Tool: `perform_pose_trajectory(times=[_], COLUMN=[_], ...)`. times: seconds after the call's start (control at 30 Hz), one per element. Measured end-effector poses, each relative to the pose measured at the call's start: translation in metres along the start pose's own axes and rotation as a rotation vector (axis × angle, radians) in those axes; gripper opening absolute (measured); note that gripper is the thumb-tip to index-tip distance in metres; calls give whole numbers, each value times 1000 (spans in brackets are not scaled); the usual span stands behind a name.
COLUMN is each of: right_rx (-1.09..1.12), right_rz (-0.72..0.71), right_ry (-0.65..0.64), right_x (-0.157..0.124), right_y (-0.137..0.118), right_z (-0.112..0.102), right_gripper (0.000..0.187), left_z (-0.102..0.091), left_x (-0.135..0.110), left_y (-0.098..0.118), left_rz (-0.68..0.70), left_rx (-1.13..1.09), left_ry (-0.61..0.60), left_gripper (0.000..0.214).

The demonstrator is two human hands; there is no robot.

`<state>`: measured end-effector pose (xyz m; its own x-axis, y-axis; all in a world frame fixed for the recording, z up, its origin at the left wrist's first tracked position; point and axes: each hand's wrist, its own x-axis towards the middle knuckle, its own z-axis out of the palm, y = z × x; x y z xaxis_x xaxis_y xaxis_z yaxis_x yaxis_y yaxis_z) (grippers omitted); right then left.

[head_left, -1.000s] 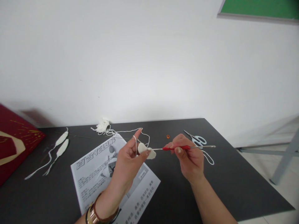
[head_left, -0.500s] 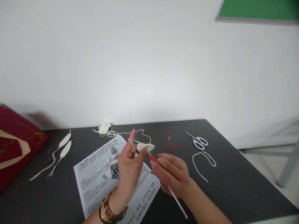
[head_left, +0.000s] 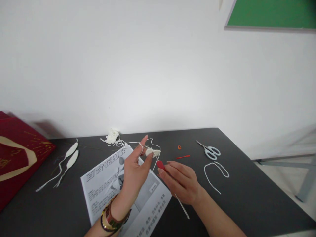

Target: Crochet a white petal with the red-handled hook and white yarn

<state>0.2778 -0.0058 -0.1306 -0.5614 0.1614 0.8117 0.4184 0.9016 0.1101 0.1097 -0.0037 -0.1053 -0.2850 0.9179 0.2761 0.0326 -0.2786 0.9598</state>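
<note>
A small white crocheted piece [head_left: 156, 152] is pinched between the thumb and fingers of my left hand [head_left: 137, 168]. White yarn loops over the raised index finger of that hand and trails back to a loose heap of white yarn [head_left: 112, 135]. My right hand [head_left: 181, 181] is closed around a crochet hook with a red grip [head_left: 160, 165]; its pale shaft sticks out below the palm. The hook's upper end meets the crocheted piece, though its very tip is hard to make out. Beneath my left hand lies a printed sheet [head_left: 96, 197].
Two white leaf-shaped crocheted pieces [head_left: 72, 159] with yarn tails lie at left, beside a dark red bag [head_left: 22, 158]. To the right are an orange stitch marker [head_left: 179, 147], a red yarn needle [head_left: 183, 157], scissors [head_left: 211, 152] and a cut yarn strand [head_left: 208, 177] on the black table [head_left: 247, 197].
The crocheted piece has turned slightly in my left fingers. My right hand has tilted the hook, its lower end swinging up and left. The view has shifted a little.
</note>
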Motion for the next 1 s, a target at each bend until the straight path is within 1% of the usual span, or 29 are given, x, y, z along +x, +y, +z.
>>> perform_pose_trajectory(times=[0.03,0.13,0.2,0.33,0.43,0.53,0.6,0.7,0.77,0.8,0.83,0.9,1.0], right_rx=[-1,20,35,27,11,39,124,319,413,433,428,347,114], right_rz=[8,60,79,41,5,25,78,236,327,346,337,250,83], right_ry=[16,61,75,74,51,57,116,246,297,303,301,263,154], right_x=[0,-1,-3,-3,-2,1,4,10,13,14,13,11,6], right_y=[0,1,3,5,6,5,4,3,3,3,3,2,2], right_z=[0,1,1,-1,-3,-3,-4,-4,-5,-5,-5,-6,-8], right_gripper=[37,39,39,34,30,31,34,40,40,39,38,35,33], left_z=[1,4,3,-6,-12,-16,-17,-17,-16,-15,-13,-10,-7], left_x=[-1,-5,-5,5,12,14,14,13,12,12,11,9,6], left_y=[-2,-7,-8,-2,2,2,1,0,0,0,1,2,4], left_rz=[-20,-83,-91,-106,-114,-115,-100,-79,-98,-119,-145,-206,-286], left_rx=[-58,-226,-272,-212,-133,-108,-130,-194,-269,-321,-379,-493,-608], left_ry=[-11,-50,-96,-251,-271,-259,-258,-278,-291,-293,-291,-285,-290], left_gripper=[34,54,59,53,52,53,56,61,64,65,65,66,64])
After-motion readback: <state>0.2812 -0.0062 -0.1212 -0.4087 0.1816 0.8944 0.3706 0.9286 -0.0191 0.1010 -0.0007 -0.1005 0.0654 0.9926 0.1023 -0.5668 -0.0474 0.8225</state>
